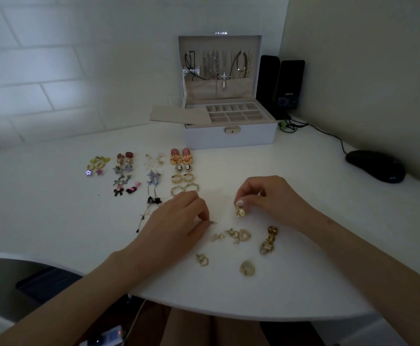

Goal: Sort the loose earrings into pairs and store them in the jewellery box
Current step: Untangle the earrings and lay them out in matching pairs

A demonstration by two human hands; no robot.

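My right hand (269,196) pinches a chunky gold earring (240,211) just above the white table (304,270). My left hand (179,218) pinches a small thin gold earring (212,222) at its fingertips. Between and below my hands lie several loose gold earrings (239,236), a long gold drop earring (268,240) among them. Sorted pairs (181,171) sit in columns to the left. The white jewellery box (229,138) stands open at the back, its compartment tray (236,113) showing.
Necklaces hang inside the box lid (219,68). A beige insert (176,114) lies across the box's left edge. Two black speakers (281,86) stand in the corner, and a black mouse (376,166) with its cable lies at the right. The table's rounded front edge is close to me.
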